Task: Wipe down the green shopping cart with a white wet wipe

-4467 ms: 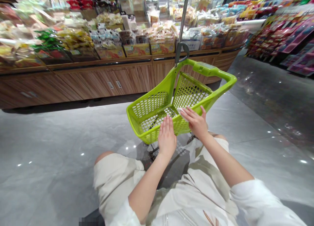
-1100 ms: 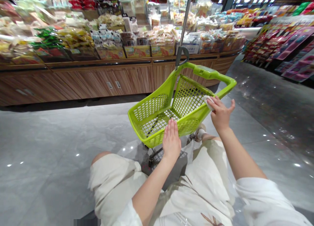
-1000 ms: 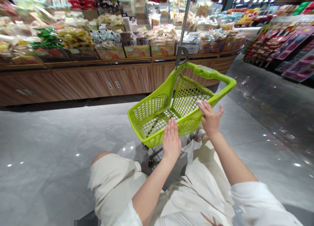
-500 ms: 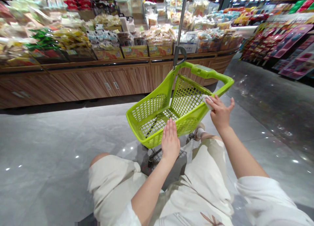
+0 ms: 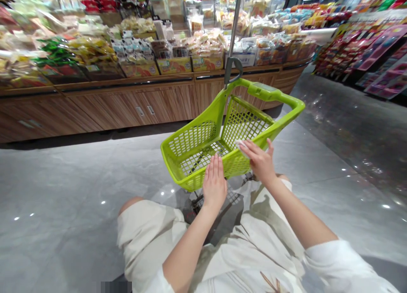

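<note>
A lime-green plastic shopping basket (image 5: 190, 138) on a wheeled frame stands on the floor in front of my knees. My left hand (image 5: 215, 183) lies flat against its near rim, fingers straight and together. My right hand (image 5: 260, 160) presses a small white wipe (image 5: 241, 145) onto the near right rim, fingers over it. The basket holds nothing. A grey pole (image 5: 233, 34) rises from behind its green handle (image 5: 270, 93).
A wooden display counter (image 5: 127, 106) with several packaged foods runs along the back. Shelves of colourful goods (image 5: 365, 51) line the right aisle. Glossy grey floor (image 5: 63, 187) spreads to the left and right of the basket.
My right hand with the wipe has slid along the right rim, up toward the handle and back down to the near corner. My left hand has stayed on the near rim.
</note>
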`<state>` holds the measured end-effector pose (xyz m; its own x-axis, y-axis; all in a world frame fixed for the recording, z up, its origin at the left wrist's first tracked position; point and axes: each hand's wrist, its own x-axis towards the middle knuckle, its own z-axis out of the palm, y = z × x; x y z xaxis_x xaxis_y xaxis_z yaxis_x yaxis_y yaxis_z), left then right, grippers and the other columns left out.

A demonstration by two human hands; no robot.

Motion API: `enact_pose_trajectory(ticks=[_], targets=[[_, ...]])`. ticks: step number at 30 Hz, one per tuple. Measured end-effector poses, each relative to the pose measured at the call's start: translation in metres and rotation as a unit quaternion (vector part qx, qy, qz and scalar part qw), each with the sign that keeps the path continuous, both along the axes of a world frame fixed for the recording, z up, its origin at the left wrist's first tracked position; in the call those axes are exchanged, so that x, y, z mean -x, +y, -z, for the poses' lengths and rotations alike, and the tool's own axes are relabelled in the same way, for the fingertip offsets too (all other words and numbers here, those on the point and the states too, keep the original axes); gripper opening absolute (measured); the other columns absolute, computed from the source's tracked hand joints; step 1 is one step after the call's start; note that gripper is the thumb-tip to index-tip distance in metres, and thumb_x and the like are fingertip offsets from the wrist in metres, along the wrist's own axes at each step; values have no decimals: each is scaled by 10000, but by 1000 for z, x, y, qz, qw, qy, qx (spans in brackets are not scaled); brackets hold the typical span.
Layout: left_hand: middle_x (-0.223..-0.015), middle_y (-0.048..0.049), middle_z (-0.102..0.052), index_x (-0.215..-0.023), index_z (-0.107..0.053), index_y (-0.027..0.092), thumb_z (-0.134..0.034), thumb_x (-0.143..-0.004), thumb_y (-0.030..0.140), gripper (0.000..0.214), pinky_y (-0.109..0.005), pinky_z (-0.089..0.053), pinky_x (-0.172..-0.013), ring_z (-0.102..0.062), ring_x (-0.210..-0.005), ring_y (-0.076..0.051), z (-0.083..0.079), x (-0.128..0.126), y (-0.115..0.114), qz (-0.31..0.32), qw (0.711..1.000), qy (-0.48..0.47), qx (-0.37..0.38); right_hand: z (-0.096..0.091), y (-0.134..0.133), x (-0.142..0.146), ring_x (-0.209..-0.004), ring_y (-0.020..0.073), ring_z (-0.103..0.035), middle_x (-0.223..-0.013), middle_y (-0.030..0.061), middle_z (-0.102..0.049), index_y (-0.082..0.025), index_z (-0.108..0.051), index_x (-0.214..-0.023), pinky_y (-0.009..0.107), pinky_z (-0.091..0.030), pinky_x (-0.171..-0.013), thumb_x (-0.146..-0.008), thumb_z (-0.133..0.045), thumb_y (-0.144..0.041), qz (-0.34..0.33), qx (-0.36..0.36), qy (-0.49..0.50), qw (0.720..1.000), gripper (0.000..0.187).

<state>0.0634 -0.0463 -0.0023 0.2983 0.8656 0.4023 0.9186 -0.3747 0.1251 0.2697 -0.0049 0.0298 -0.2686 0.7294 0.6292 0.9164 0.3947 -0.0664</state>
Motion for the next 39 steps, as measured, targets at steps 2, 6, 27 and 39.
enact_pose_trajectory(ticks=[2, 6, 27, 39], targets=[[-1658, -137, -162, -1574, -79, 57, -469, -868, 152, 813, -417, -222, -1246, -108, -1539, -239, 0, 5, -1, 3, 1000, 0, -6, -11, 9, -31, -1349, 233, -509, -1399, 39, -608, -309, -564, -1350, 586, -10, -1192, -785, -433, -10, 62, -18, 19, 998, 652], [-1649, -142, -201, -1574, -89, 61, -466, -873, 147, 800, -417, -236, -1242, -128, -1537, -238, 1, 11, -3, 2, 1000, -7, -13, -17, 11, -37, -1349, 255, -509, -1392, 52, -613, -307, -587, -1331, 631, -16, -1176, -788, -429, -31, 131, -31, 70, 988, 629], [-1636, -163, -247, -1561, -143, 72, -483, -889, 187, 762, -463, -239, -1239, -141, -1537, -260, 6, 37, 16, 2, 999, -41, -22, -21, 12, 8, -1351, 256, -508, -1379, 49, -622, -307, -584, -1321, 657, -14, -1174, -775, -419, -10, 130, -10, 88, 987, 643], [-1620, -162, -292, -1554, -175, 66, -446, -903, 168, 712, -449, -253, -1233, -181, -1529, -250, 5, 42, 19, -13, 999, -20, -28, -4, -1, 48, -1343, 200, -517, -1424, 20, -584, -323, -559, -1349, 568, -16, -1210, -811, -409, 21, -16, 41, 20, 999, 657]])
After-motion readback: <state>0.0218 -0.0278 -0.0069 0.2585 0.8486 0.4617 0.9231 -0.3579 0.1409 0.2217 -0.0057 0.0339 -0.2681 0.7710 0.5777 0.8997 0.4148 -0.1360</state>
